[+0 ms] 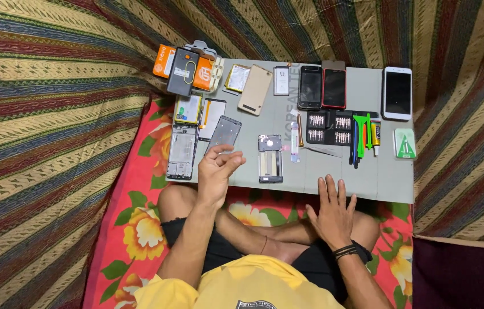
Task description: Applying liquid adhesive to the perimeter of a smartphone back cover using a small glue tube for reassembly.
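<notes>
The left hand [217, 171] is raised over the near edge of the grey mat [368, 183], fingers curled loosely inward; whether it pinches some small part I cannot tell, since nothing shows between the fingertips. Just beyond its fingertips lies a grey phone back cover [224, 133], tilted, and to its left a stripped phone frame [182, 151] with its insides exposed. The right hand [332, 214] lies flat and open, fingers spread, with its fingertips on the mat's near edge, holding nothing. Between the two hands, a little farther out, sits a bare phone chassis [270, 158], its small parts too fine to make out. Ahead of the right hand an open black bit case [329, 127] holds rows of small screwdriver bits, and beside it lie green and blue pry tools [360, 134]. Farther off stand a black phone [310, 87], a red-edged phone [334, 88] and, well to the right, a white phone [397, 92]. At the far left an orange box [164, 61] is half hidden under a dark phone [183, 71]. The person's crossed legs hide the flowered cloth [139, 229] beneath.
</notes>
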